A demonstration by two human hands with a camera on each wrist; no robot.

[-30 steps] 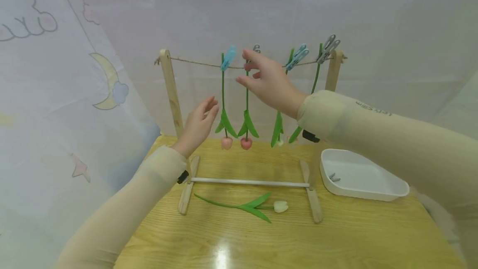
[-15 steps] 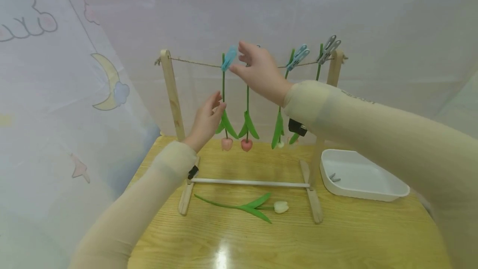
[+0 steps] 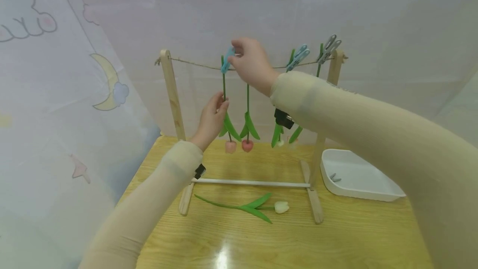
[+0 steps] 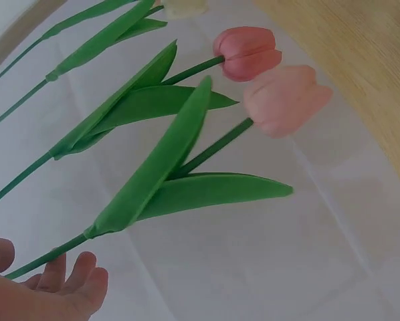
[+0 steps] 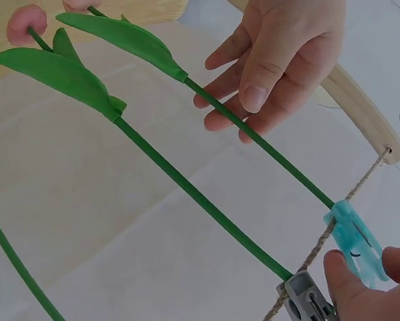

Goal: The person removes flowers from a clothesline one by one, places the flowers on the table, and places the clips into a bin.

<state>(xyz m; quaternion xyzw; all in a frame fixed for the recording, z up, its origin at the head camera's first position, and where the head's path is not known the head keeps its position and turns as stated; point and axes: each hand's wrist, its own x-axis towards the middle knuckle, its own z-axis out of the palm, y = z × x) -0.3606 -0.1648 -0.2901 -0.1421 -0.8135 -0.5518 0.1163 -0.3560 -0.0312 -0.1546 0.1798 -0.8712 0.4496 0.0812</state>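
In the head view, my right hand (image 3: 252,63) pinches the blue clothespin (image 3: 227,60) near its handle ends, thumb on one side and a finger on the other. That clothespin sits on the twine, over the stem of the pale pink tulip (image 3: 230,147), which hangs flower down. My left hand (image 3: 213,117) is at this stem lower down, fingers loosely bent. In the right wrist view, the left fingertips (image 5: 217,120) lie right at the stem (image 5: 280,164), with the thumb apart from it. Beside it, a grey clothespin (image 5: 307,297) holds the darker pink tulip (image 4: 247,53).
Further right on the twine (image 3: 190,62), a light blue clothespin (image 3: 298,57) and a grey one hold more tulips. A wooden stand (image 3: 171,94) carries the twine. On the table lies a white tulip (image 3: 281,207); a white tray (image 3: 364,194) with a grey clothespin stands right.
My right hand has moved left from near the grey clothespin to the blue one and taken hold of it. My left hand has come right to the stem; the pale pink flower has shifted slightly right.
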